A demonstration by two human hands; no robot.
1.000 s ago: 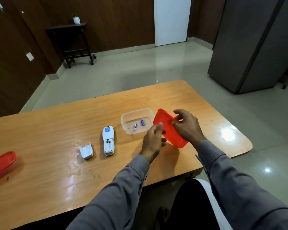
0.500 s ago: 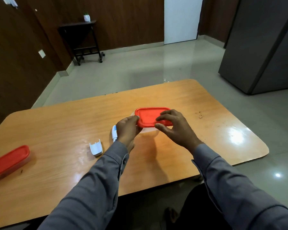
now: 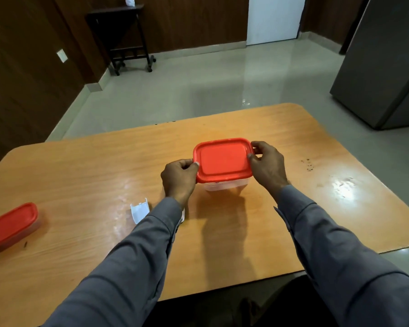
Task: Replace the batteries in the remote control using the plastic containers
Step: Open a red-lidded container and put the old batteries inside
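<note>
We see the clear plastic container (image 3: 224,186) near the middle of the wooden table (image 3: 293,208), with its red lid (image 3: 222,159) lying flat on top. The lid's long axis runs left to right across our view, its top face turned up.

The left hand (image 3: 178,179) grips the lid's left edge, fingers curled together and thumb pressing on the rim. The right hand (image 3: 267,165) pinches the right edge between thumb and bent fingers. Both wrists come from grey sleeves (image 3: 340,256).

Just beside the left forearm lies a white battery cover (image 3: 139,211), its open hollow side up. A sliver of white, likely the remote control (image 3: 183,217), shows past the left sleeve, which hides the rest; we cannot tell which way it points.

Well apart, at the table's left edge, a second red-lidded container (image 3: 10,226) sits closed.
</note>
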